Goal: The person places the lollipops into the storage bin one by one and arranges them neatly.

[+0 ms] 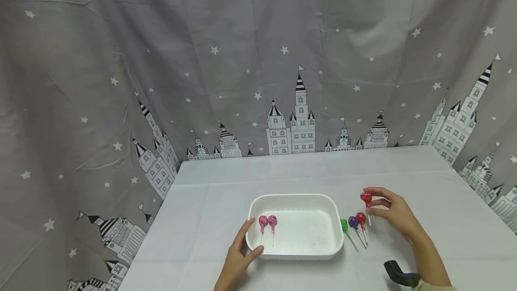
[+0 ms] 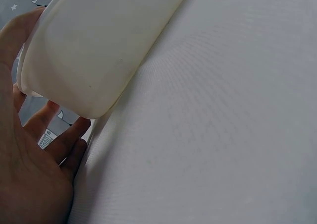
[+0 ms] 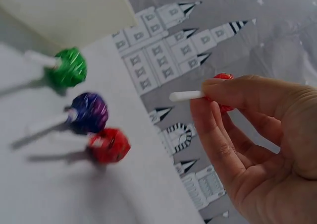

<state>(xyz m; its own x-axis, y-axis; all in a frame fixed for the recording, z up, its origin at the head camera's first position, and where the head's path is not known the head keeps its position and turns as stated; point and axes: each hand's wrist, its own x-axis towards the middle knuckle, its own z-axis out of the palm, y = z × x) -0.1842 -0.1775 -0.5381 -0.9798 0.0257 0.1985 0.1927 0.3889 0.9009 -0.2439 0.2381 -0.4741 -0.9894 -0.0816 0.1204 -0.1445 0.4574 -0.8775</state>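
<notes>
I see the right hand [image 1: 393,212] pinching a red lollipop [image 1: 366,198] by its stick, lifted above the table [image 1: 444,219], near the green lollipop [image 1: 344,224], purple lollipop [image 1: 353,222] and second red lollipop [image 1: 361,218]. The left hand [image 1: 238,257], fingers relaxed, touches the white tray [image 1: 299,251] holding two pink lollipops [image 1: 268,221].

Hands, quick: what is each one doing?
Left hand: open, resting against the white tray.
Right hand: pinching a red lollipop.
</notes>
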